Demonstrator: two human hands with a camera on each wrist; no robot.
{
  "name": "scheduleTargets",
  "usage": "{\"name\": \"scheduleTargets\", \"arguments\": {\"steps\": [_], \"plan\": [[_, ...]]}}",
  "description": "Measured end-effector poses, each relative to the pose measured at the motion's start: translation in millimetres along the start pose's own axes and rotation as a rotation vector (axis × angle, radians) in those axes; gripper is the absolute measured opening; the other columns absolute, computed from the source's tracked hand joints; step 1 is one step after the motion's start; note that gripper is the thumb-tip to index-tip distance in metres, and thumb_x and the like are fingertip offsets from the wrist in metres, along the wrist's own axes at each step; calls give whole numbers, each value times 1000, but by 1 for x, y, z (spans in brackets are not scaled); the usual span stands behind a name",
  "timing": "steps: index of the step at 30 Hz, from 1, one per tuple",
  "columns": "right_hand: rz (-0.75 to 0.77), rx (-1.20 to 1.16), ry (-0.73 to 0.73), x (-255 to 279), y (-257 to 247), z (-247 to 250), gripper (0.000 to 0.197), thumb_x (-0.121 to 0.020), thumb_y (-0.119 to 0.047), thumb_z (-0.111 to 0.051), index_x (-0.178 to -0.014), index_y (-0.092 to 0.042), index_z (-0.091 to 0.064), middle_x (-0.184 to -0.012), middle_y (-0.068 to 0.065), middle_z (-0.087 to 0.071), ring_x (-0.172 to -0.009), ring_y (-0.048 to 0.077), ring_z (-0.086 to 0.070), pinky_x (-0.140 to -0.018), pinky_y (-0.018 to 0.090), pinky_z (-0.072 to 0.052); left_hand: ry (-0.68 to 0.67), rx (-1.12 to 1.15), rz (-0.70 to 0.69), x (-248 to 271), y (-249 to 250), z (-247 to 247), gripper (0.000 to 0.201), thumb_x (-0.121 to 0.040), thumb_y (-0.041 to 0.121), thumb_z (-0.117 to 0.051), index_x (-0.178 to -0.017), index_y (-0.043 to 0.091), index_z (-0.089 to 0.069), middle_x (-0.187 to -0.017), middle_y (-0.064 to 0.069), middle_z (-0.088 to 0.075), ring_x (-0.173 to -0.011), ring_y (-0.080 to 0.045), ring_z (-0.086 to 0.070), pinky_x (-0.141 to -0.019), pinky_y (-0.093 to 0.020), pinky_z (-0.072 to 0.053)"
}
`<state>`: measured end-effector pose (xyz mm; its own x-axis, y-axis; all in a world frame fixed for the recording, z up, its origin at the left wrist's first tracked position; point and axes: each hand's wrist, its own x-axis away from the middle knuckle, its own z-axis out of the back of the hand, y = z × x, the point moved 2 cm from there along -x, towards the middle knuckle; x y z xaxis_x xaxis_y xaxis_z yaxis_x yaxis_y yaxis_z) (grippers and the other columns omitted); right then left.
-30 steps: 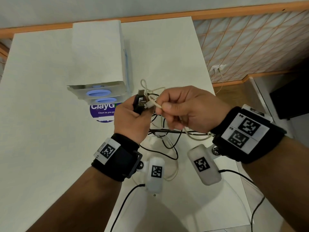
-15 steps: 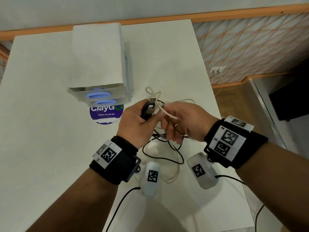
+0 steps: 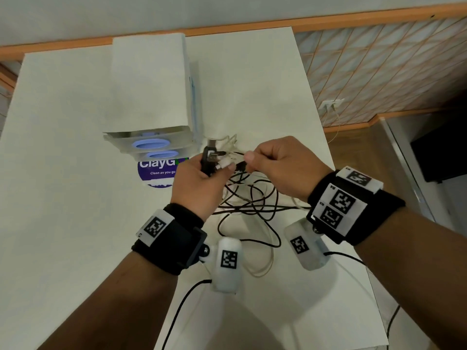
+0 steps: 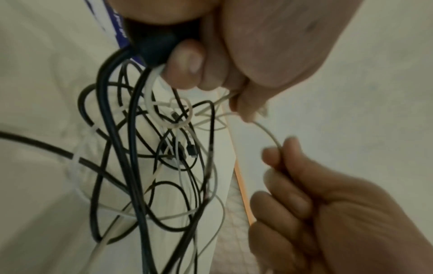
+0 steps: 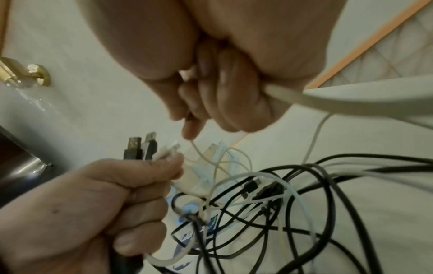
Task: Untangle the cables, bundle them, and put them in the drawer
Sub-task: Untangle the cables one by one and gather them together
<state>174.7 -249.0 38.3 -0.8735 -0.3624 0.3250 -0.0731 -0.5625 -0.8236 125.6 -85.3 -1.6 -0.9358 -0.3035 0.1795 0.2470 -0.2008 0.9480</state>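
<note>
My left hand grips a bunch of USB plugs, black and white, upright above the table; the same plugs stick up out of its fist in the right wrist view. My right hand is just right of it and pinches a thin white cable between thumb and fingers. Black and white cables hang from both hands as a tangle onto the white table. The loops cross each other many times. The white drawer unit stands behind my left hand, with its drawers closed.
A round purple sticker lies on the table in front of the drawer unit. The table's right edge runs close to my right hand, with wooden floor beyond it. Black wrist-camera leads trail toward me.
My right hand pulled a white cable out to the right, then came back close to my left thumb. My left hand has kept its grip on the plugs.
</note>
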Motion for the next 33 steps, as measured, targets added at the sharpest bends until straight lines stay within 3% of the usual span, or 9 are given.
{"name": "scheduleTargets", "arguments": {"steps": [4, 8, 11, 15, 21, 24, 26, 29, 33], "plan": [[-20, -312, 82, -5, 7, 2, 29, -101, -21, -48, -81, -13, -68, -39, -12, -37, -35, 7, -30, -45, 21, -26, 216, -63, 58, -4, -2, 8, 29, -71, 22, -83, -86, 25, -58, -69, 8, -56, -58, -8, -51, -64, -27, -45], [35, -464, 20, -2, 6, 2, 25, -104, -13, -43, -93, -13, -66, -45, 3, -44, -36, 15, -31, -41, 21, -28, 201, 86, -25, 1, 10, 7, 39, -63, 25, -88, -87, 13, -59, -60, 5, -46, -50, -13, -38, -49, -25, -37], [38, -468, -49, 2, 6, -1, 22, -104, -14, -43, -100, -16, -64, -51, 8, -51, -36, 19, -34, -38, 18, -30, 207, 322, 67, 2, 21, 3, 33, -67, 19, -90, -74, 14, -58, -50, 11, -49, -41, -11, -39, -45, -22, -36], [129, -496, -129, 10, 3, -9, 24, -103, -9, -43, -100, -20, -63, -57, 8, -58, -38, 20, -39, -40, 22, -35, 245, 293, 202, -6, 19, 5, 44, -62, 43, -89, -65, 17, -53, -47, 9, -41, -41, -17, -34, -51, -32, -36], [163, -316, -187, 14, 10, -19, 25, -101, -6, -46, -97, -22, -65, -62, 3, -62, -43, 27, -48, -44, 29, -43, -80, 390, 281, 4, 29, -6, 52, -88, 32, -70, -41, 20, -53, -36, 4, -31, -28, -12, -22, -42, -21, -22], [164, -258, -168, 14, 13, -22, 19, -96, -8, -54, -92, -17, -70, -72, 6, -67, -53, 32, -60, -53, 38, -54, -92, 402, 275, 3, 28, -7, 33, -91, 15, -67, -59, 9, -62, -36, 6, -29, -29, -9, -22, -39, -18, -23], [96, -319, -96, 9, 15, -19, 15, -91, -16, -61, -88, -8, -74, -77, 12, -70, -64, 28, -66, -64, 40, -56, -99, 399, 172, 3, 28, -7, 21, -91, 7, -67, -72, 2, -59, -38, 9, -34, -29, -8, -26, -39, -16, -25], [-73, -522, -6, -2, 16, -14, 34, -91, -34, -60, -85, -3, -73, -78, 13, -68, -66, 25, -62, -65, 38, -49, -254, 249, -50, 10, 29, -8, 19, -90, -4, -64, -73, 6, -62, -40, 15, -48, -34, 2, -41, -41, -11, -33], [-100, -560, 29, -11, 8, -13, 17, -91, -11, -64, -78, -2, -69, -72, 12, -66, -66, 22, -62, -64, 34, -52, -439, 16, -157, 11, 22, -9, 26, -84, 5, -74, -66, -2, -58, -45, 14, -39, -41, -4, -32, -46, -16, -30]]}}
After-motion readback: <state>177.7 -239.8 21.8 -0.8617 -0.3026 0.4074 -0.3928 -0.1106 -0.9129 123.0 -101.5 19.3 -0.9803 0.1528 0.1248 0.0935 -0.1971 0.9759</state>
